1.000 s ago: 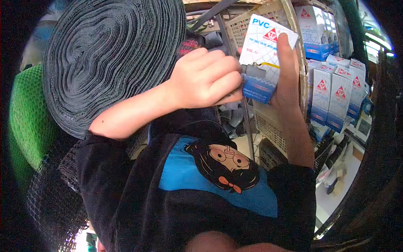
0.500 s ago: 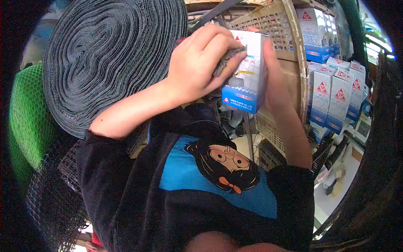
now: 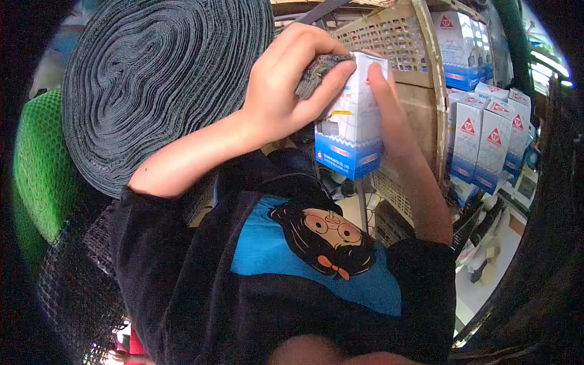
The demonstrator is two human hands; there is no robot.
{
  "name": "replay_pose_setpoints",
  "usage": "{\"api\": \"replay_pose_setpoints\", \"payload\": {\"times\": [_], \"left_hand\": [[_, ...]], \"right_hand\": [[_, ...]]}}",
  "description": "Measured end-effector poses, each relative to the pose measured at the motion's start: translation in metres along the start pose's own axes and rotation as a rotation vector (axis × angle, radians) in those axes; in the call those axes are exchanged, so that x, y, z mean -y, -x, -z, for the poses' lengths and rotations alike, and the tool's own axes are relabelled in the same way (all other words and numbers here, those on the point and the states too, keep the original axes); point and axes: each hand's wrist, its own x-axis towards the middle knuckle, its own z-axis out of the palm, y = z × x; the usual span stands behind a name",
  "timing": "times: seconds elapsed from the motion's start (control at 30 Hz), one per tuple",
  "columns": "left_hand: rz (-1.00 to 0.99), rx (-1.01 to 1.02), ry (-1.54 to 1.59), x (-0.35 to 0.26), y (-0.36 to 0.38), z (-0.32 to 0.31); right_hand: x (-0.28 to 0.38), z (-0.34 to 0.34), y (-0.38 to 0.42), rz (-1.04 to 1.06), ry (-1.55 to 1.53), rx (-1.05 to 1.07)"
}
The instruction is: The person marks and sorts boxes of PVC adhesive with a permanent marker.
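A white and blue printed cardboard box [image 3: 348, 137] is held up in front of my chest. My right hand [image 3: 392, 112] grips it from the right, with the thumb on the box's side near the top. My left hand [image 3: 274, 76] is closed around a crumpled grey cloth [image 3: 317, 73]. Its thumb and the cloth's edge touch the box's upper left side. The fingers of my right hand behind the box are hidden.
A big roll of dark grey mesh [image 3: 164, 91] stands at the left, beside green netting [image 3: 39, 164]. On the right are a plastic crate [image 3: 392, 39] and several similar boxes [image 3: 480, 134]. A person's red sleeve [image 3: 137, 347] shows at lower left.
The box has turned so that two of its sides now face me, and its lower end sits slightly lower. My left hand with the cloth has shifted to the box's upper edge.
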Motion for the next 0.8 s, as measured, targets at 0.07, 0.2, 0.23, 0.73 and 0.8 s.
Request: {"api": "replay_pose_setpoints", "payload": {"times": [0.07, 0.2, 0.23, 0.73, 0.8], "left_hand": [[-0.021, 0.010, 0.011, 0.000, 0.000, 0.000], [-0.018, 0.025, 0.034, -0.002, 0.001, 0.000], [-0.016, 0.028, 0.042, -0.003, 0.001, 0.000], [-0.092, 0.256, 0.222, -0.014, 0.009, -0.001], [-0.111, 0.276, 0.239, -0.014, 0.011, -0.001]], "right_hand": [[-0.007, -0.003, -0.002, 0.030, -0.046, 0.004], [-0.005, 0.000, -0.002, 0.031, -0.013, 0.014], [-0.005, 0.000, -0.002, 0.042, 0.001, -0.001], [-0.008, 0.008, -0.009, 0.093, -0.028, -0.132], [-0.005, 0.007, -0.010, 0.087, -0.030, -0.163]]}}
